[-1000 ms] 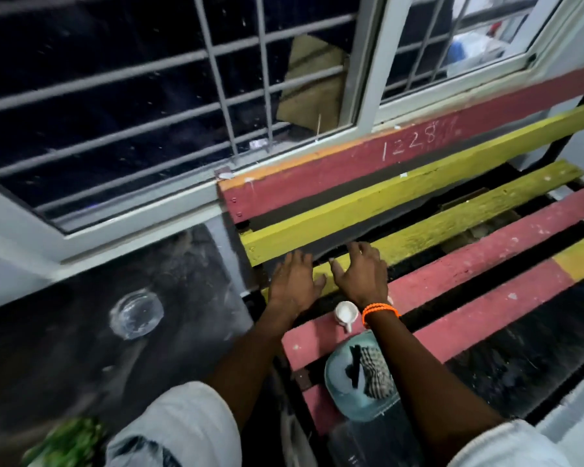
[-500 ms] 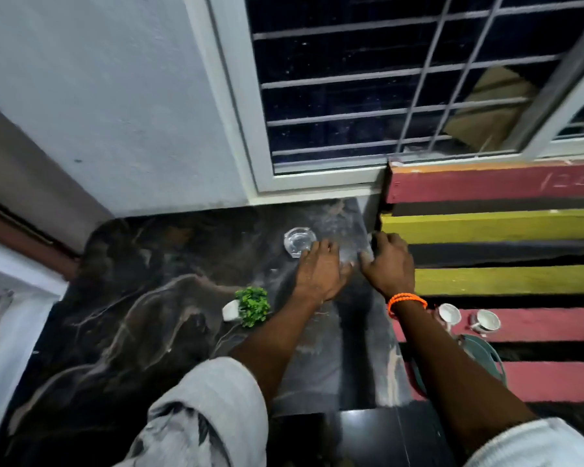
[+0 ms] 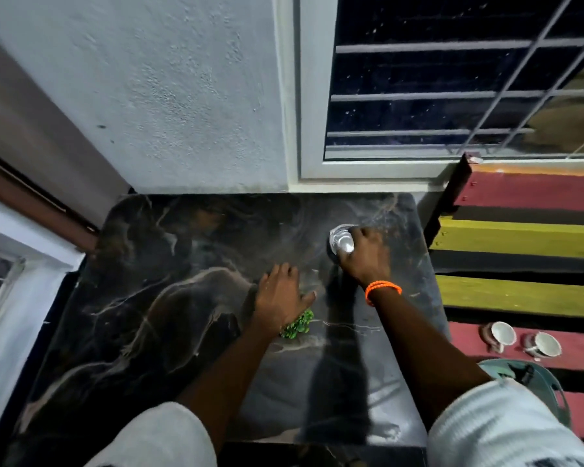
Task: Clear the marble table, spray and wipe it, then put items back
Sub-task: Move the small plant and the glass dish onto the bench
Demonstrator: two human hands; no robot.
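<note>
A dark marble table [image 3: 169, 298] fills the middle of the view. My right hand [image 3: 364, 257], with an orange bracelet at the wrist, is closed on a clear glass dish [image 3: 340, 238] near the table's far right corner. My left hand [image 3: 280, 298] lies spread over a small green plant [image 3: 299, 326], most of which is hidden under the palm. Whether the fingers grip the plant, I cannot tell.
A slatted bench [image 3: 520, 237] in red and yellow stands right of the table. On it sit two white cups [image 3: 502, 334] [image 3: 547, 345] and a teal plate [image 3: 550, 385]. A white wall and a barred window [image 3: 452, 89] rise behind.
The view swung left from the bench to the table. My right hand reached the glass dish and closed on it. My left hand moved back onto the green plant.
</note>
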